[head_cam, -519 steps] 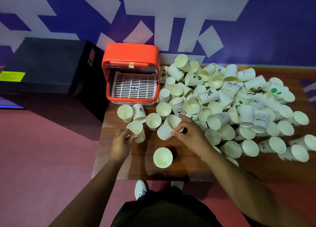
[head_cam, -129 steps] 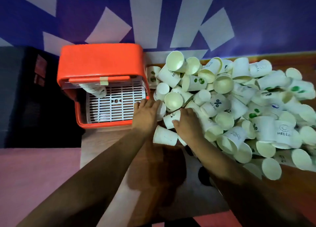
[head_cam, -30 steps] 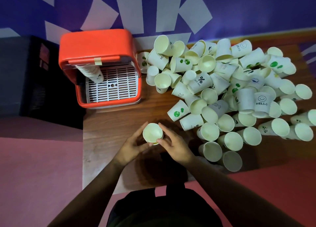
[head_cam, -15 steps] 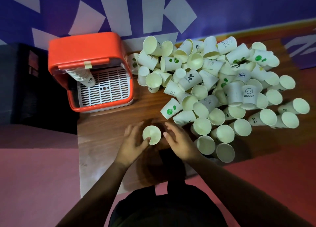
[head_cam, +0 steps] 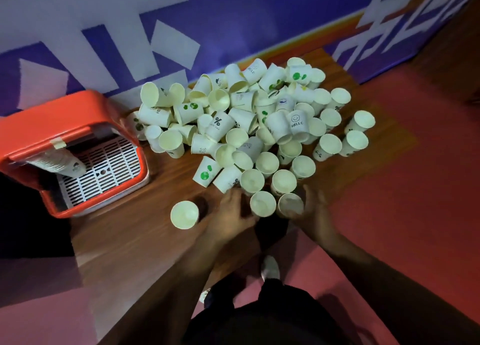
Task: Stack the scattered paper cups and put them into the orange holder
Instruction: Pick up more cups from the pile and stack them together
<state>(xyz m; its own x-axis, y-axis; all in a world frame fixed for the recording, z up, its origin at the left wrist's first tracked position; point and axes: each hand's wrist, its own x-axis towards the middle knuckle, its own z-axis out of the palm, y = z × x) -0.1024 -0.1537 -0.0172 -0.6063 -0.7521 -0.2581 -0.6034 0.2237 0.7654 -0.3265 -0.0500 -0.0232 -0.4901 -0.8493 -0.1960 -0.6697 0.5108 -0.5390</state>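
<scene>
Wooden worktop (head_cam: 135,240): our left hand (head_cam: 228,216) and right hand (head_cam: 315,214) flank the pile's nearest paper cups (head_cam: 262,204), grip hidden by blur; the lone cup (head_cam: 184,214) near the orange holder (head_cam: 52,116) probably serves as stacking base.

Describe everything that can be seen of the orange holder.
The orange holder is a rounded box, plastic by its look, standing on the wooden table at its left end. Its open front shows a white slotted grid and a tilted stack of nested cups inside. A strip of tape sits on its upper rim.
</scene>
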